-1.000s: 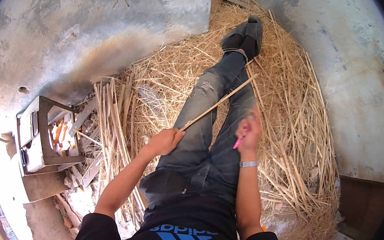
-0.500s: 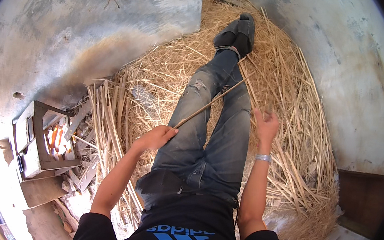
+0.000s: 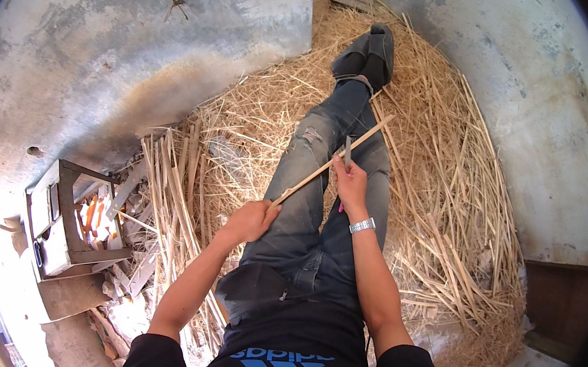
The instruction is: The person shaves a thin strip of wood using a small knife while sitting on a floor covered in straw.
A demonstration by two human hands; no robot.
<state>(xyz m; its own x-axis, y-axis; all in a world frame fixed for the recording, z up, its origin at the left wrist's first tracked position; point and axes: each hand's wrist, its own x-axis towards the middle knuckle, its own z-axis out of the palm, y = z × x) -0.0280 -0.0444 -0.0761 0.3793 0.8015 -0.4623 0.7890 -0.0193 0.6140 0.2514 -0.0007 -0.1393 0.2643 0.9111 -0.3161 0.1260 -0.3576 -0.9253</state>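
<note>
My left hand point(image 3: 252, 221) is closed round the near end of a thin bamboo-like strip point(image 3: 309, 178). The strip slants up and to the right across my outstretched legs point(image 3: 295, 176). Close to the strip's middle is my right hand point(image 3: 351, 186), closed on a small knife point(image 3: 348, 148). Its grey blade points upward and crosses the strip, and a bit of pink shows below the fingers. Whether the blade cuts into the strip I cannot tell. A silver band point(image 3: 362, 225) circles my right wrist.
Thin shavings and strips point(image 3: 443, 199) cover the floor round my legs. On the left, a bundle of longer strips point(image 3: 172, 185) lies beside a wooden box frame point(image 3: 75, 218) with orange items in it. Grey walls point(image 3: 180, 35) rise on both sides.
My right hand has moved left from beside my right leg to the strip, and the knife in it now shows clearly. My left hand has shifted slightly right and down, still holding the strip.
</note>
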